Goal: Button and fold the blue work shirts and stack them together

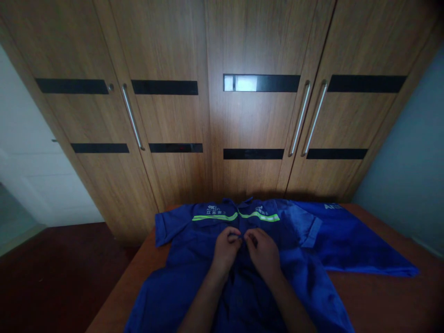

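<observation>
A blue short-sleeved work shirt (194, 245) with yellow-green reflective strips and white lettering lies front up, its collar towards the wardrobe. Over the middle of its front, both hands meet below the strips. My left hand (227, 245) has thumb and fingertips pinched together at the front edge of the shirt. Just to the right, my right hand (262, 249) pinches the same front opening, fingers curled. A small bit of blue cloth seems to lie between the fingertips; any button there is too small to make out.
The shirt rests on a reddish-brown table (374, 300). To its right lies another folded blue cloth (354, 240) with white letters, partly under the sleeve. Behind the table stands a wooden wardrobe (243, 120) with metal handles. A dark red floor (62, 277) shows at left.
</observation>
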The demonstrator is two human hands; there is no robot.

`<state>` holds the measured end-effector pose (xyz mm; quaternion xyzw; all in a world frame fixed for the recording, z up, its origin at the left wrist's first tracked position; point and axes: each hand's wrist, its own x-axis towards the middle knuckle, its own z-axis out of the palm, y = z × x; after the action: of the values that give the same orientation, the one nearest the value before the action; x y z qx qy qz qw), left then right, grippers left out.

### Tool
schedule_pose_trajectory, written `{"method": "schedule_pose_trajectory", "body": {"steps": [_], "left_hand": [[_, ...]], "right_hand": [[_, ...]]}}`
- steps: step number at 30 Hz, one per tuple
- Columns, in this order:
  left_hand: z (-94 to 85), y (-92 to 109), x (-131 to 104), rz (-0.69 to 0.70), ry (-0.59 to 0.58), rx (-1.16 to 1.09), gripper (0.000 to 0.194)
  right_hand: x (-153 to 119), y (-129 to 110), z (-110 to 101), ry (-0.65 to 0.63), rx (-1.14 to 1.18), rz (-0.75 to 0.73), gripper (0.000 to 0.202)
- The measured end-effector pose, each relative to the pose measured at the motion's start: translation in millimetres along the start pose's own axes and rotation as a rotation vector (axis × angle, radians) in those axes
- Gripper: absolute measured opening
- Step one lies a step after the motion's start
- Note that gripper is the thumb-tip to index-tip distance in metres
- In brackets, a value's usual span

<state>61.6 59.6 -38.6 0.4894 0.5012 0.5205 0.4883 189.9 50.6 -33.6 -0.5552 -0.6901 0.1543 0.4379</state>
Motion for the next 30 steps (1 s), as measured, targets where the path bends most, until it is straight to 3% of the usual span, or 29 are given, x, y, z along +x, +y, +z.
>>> {"method": "schedule_pose_trajectory", "body": {"steps": [6, 11, 17, 21, 25, 30], "left_hand": [[-1.1, 1, 0, -0.079, -0.025, -0.081, 0.024], [1.1, 7, -3, -0.006, 0.008, -0.023, 0.017], [-1.2, 17, -11, 0.272, 0.106, 0.568, 0.022], [-7.1, 19, -12, 0.309, 0.065, 0.758, 0.021], [-11.7, 33, -13, 0.338, 0.014, 0.779, 0.018], [-17.3, 44, -8, 0.416, 0.119, 0.698, 0.025]], "right_hand": [[4, 2, 5, 0.049, 0.379, 0.229, 0.013], [5, 4, 11, 0.033, 0.612, 0.354, 0.019], [4, 9, 16, -0.059, 0.85, 0.512, 0.024], [4, 13, 16, -0.118, 0.849, 0.537, 0.024], [5, 15, 17, -0.172, 0.763, 0.509, 0.019], [3, 12, 16, -0.249, 0.584, 0.399, 0.009]]}}
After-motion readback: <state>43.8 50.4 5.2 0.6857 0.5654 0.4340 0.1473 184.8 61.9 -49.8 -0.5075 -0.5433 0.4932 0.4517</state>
